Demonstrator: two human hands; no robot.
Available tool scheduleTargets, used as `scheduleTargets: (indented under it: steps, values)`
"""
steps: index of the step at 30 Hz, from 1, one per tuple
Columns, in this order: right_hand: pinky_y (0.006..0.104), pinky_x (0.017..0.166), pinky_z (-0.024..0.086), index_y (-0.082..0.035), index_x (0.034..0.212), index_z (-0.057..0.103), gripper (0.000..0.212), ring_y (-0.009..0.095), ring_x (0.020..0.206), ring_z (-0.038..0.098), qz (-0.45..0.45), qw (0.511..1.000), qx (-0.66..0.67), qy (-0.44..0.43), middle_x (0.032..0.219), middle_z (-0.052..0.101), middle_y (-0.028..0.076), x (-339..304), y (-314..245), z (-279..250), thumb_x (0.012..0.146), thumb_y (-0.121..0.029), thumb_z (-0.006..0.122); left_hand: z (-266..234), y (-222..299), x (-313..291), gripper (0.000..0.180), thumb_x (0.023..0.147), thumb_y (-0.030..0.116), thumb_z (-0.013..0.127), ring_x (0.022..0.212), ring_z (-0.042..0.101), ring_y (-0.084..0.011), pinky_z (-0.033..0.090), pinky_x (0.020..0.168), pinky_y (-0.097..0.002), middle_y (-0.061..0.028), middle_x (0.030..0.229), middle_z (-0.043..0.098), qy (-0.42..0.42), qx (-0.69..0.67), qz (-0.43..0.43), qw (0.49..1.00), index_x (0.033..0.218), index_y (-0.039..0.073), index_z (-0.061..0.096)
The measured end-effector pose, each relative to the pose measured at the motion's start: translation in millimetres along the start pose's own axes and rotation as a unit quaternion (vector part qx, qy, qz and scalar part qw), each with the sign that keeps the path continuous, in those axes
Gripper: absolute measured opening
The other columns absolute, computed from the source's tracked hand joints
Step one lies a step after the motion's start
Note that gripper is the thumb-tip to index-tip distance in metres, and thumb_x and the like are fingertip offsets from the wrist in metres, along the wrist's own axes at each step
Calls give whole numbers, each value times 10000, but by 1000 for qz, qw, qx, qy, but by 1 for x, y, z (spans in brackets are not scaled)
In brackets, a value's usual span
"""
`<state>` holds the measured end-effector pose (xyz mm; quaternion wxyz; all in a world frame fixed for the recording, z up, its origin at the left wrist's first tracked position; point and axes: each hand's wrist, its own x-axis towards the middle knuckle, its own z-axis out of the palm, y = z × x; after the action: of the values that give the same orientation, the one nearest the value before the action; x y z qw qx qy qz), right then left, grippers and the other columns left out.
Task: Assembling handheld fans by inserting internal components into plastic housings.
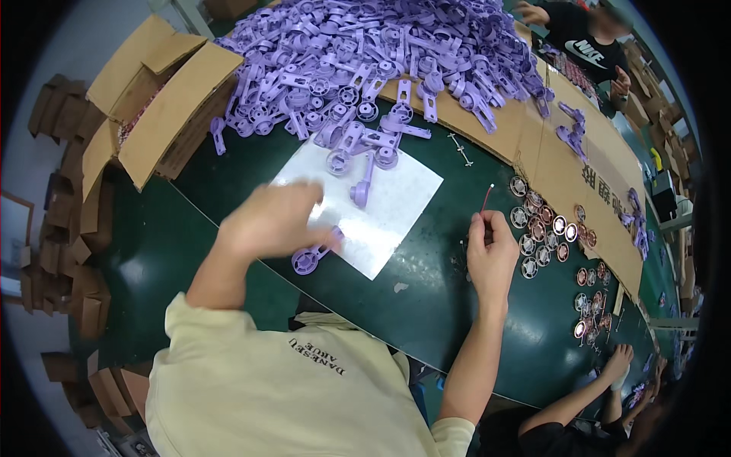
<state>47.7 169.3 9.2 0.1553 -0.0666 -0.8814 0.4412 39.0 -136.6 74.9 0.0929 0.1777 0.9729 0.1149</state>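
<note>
My left hand (pixel 274 221), blurred by motion, hovers over the near left edge of a white sheet (pixel 396 221). Its thumb and fingers are spread apart. Beside the thumb is a purple plastic part (pixel 305 262) with a round ring end and a slotted arm; whether the thumb touches it, I cannot tell. My right hand (pixel 492 251) pinches a thin red wire (pixel 486 199) with a small white end pointing up, above the green table. Another purple part (pixel 361 192) lies on the sheet.
A large heap of purple parts (pixel 327 68) covers the far side. Round metallic rings (pixel 536 228) lie right of my right hand, near a flat cardboard sheet (pixel 563 164). At left stands an open carton (pixel 171 107). Co-workers' hands (pixel 620 365) are at the lower right and upper right.
</note>
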Motion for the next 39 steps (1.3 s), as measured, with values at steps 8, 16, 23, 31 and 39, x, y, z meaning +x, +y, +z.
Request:
scheduleTargets:
  steps: [8,16,23,31,39]
  values:
    - [259,610,467,-12,984,644,170,111,650,580,27,983,163,-74,787,647,49,-8,-1,15,970,-164,567,28,9,-11,302,858,248,708,719,638,-340,510,662,-404,-148,888,641,-138,-217,26,966,926,0,549]
    - [226,643,463,5,1028,630,158,69,704,579,47,976,212,7,772,644,29,-10,-7,8,956,-133,606,54,65,116,391,991,258,546,1007,672,-287,564,812,-359,-126,1212,595,-224,-714,-9,664,1296,20,491]
    - [242,621,473,6,872,629,90,102,652,570,25,982,180,56,764,631,55,-16,-4,21,858,-56,692,85,64,107,451,1008,195,503,1202,556,-266,456,1055,-435,-143,1293,549,-230,-792,57,563,1396,-13,410]
    - [262,528,445,6,794,584,134,131,589,544,-81,988,85,97,727,577,71,-14,-12,28,804,-1,718,83,67,105,320,973,136,576,1084,607,-183,531,951,-342,-104,1172,602,-195,-776,40,598,1249,-3,495]
    - [263,518,442,5,791,568,147,128,572,530,-85,988,78,102,708,558,68,-16,-12,29,809,0,714,88,70,105,326,958,100,591,1088,589,-169,543,930,-335,-89,1181,570,-163,-778,75,602,1242,18,453]
